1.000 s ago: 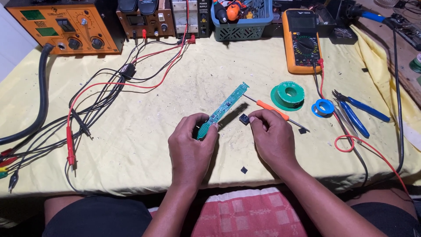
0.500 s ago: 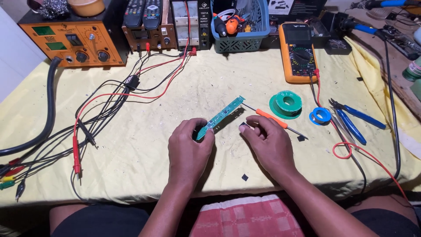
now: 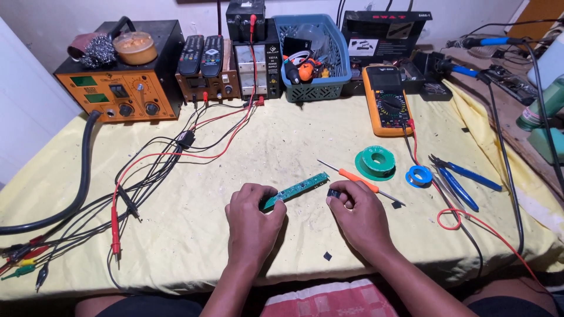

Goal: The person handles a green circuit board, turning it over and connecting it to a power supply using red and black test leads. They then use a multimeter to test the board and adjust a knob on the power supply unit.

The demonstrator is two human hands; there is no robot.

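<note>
While the left hand (image 3: 254, 220) gripped the near end of the narrow green circuit board (image 3: 296, 189), the right hand (image 3: 359, 214) pinched a small black part (image 3: 333, 193) just beside the board's far end — both low over the yellow cloth (image 3: 282, 147). An orange screwdriver (image 3: 357, 181) lay just beyond, near the green solder spool (image 3: 376, 162).
</note>
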